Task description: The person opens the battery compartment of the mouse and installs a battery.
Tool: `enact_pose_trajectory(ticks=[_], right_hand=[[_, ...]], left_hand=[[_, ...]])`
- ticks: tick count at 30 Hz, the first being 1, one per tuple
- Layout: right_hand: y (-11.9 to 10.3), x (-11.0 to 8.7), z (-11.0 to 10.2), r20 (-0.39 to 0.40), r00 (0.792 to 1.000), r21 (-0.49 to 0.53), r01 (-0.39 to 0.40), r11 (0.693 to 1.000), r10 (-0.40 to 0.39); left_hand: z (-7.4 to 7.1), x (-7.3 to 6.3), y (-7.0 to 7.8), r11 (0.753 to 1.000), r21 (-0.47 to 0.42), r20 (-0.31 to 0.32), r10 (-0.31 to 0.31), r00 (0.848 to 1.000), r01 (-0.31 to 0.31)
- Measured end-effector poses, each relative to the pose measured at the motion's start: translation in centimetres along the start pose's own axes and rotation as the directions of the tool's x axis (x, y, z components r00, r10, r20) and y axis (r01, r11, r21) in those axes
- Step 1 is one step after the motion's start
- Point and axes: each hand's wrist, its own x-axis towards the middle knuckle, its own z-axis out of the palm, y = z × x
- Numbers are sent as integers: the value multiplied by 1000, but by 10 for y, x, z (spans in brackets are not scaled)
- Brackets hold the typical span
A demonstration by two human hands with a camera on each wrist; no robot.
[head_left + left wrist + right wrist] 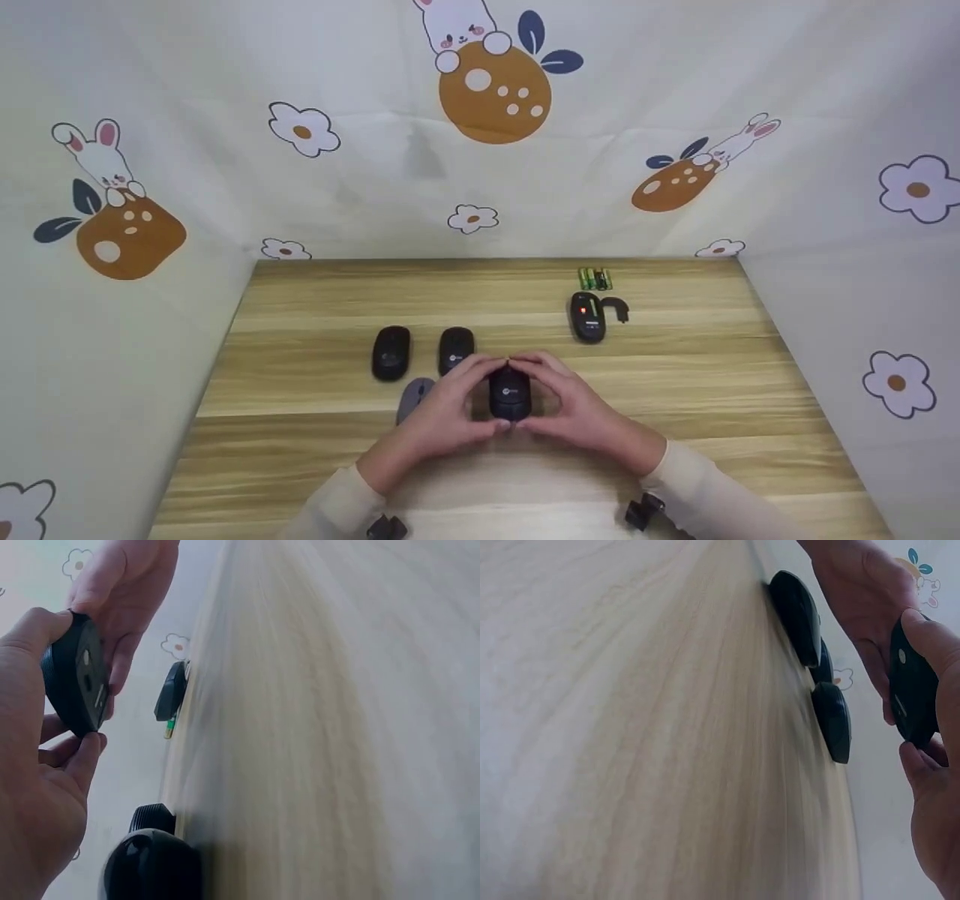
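A black computer mouse [510,391] is held between both hands, its logo side up in the head view. My left hand [450,409] grips it with the thumb at the near end and fingertips at the far end. From the other side my right hand [574,405] grips the same two ends. Both wrist views show the held mouse [77,679] raised above the table, its underside [913,686] facing down. Close by my left hand lies a grey mouse [412,396], partly hidden by that hand.
Two more black mice, one left [391,352] and one nearer the middle [456,349], lie on the wooden table [300,450]. An upturned mouse [587,319] with a red light, its battery cover [618,308] and several green batteries [595,279] sit at back right. Patterned cloth [360,187] surrounds the table.
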Motion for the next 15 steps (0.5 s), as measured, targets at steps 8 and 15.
enact_pose_trajectory(ticks=[8, 15], right_hand=[[-2, 2, -1, -112, 987, -14, 110, 994, -111], [-8, 1, -3, -184, 975, 48, 132, 990, -121]], left_hand=[[5, 2, 2, 996, -48, -77, 71, 995, -75], [10, 7, 0, 964, -6, -206, 261, 943, -268]])
